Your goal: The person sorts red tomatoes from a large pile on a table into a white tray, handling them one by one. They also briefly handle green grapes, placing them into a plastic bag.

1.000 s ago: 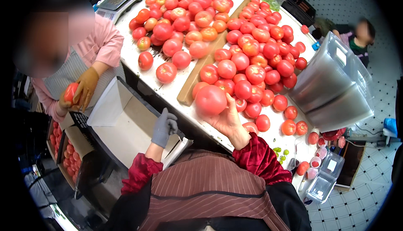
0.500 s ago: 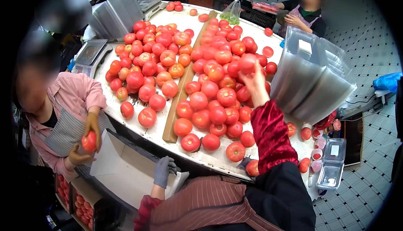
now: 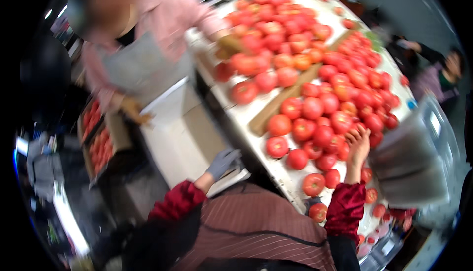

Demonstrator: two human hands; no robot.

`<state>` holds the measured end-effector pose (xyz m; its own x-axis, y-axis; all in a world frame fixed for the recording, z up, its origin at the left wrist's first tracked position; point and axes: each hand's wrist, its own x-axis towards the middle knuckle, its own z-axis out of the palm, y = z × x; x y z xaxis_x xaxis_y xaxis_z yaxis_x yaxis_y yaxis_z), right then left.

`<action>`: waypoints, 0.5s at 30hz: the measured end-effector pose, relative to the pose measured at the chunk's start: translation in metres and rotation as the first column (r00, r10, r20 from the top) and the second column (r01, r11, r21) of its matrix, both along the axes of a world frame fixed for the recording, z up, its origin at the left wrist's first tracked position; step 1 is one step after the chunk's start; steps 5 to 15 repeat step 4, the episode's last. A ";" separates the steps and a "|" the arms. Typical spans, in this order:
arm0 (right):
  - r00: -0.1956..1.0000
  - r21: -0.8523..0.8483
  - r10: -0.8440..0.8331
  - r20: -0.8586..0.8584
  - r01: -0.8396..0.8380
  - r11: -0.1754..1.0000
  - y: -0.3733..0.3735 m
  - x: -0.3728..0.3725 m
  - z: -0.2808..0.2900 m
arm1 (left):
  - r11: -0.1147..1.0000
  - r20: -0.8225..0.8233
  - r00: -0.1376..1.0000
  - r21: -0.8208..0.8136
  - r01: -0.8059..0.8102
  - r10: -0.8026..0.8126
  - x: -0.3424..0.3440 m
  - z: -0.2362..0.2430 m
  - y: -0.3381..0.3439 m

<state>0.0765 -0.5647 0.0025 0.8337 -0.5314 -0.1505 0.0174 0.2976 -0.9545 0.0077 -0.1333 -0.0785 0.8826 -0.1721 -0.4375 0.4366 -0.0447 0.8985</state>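
Note:
My left hand [image 3: 224, 164], in a grey glove, is blurred by motion near the right end of an open white box [image 3: 167, 145]; its fingers look stretched out, with nothing seen in them. My bare right hand [image 3: 359, 145] reaches over the near right side of a heap of red tomatoes [image 3: 322, 136]. Its fingers are apart and slightly bent, close to the tomatoes, and no tomato shows clearly in its grip. Beside my right sleeve a single tomato [image 3: 318, 212] sits near the table edge.
A cardboard strip [image 3: 281, 106] divides two tomato heaps on the white table [image 3: 290, 186]. Across the box, a co-worker's gloved hand [image 3: 231, 46] is at the left heap. Clear plastic containers [image 3: 411, 157] stand stacked at right. Crates of tomatoes [image 3: 101, 148] sit lower left.
The view has swung left. My right hand has lowered from holding up a tomato to the heap, apparently without it. The co-worker's hand has moved to the left heap.

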 end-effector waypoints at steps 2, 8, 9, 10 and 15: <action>0.982 -0.053 0.174 0.071 -0.170 0.984 0.017 -0.011 -0.026 | 1.000 -0.156 0.988 -0.006 0.016 -0.016 -0.001 0.021 -0.004; 0.953 -0.115 0.301 -0.038 -0.304 0.946 0.055 -0.014 -0.034 | 0.990 -0.188 0.979 0.105 0.097 -0.076 -0.013 0.024 0.004; 0.953 -0.115 0.301 -0.038 -0.304 0.946 0.055 -0.014 -0.034 | 0.990 -0.188 0.979 0.105 0.097 -0.076 -0.013 0.024 0.004; 0.953 -0.115 0.301 -0.038 -0.304 0.946 0.055 -0.014 -0.034 | 0.990 -0.188 0.979 0.105 0.097 -0.076 -0.013 0.024 0.004; 0.953 -0.115 0.301 -0.038 -0.304 0.946 0.055 -0.014 -0.034 | 0.990 -0.188 0.979 0.105 0.097 -0.076 -0.013 0.024 0.004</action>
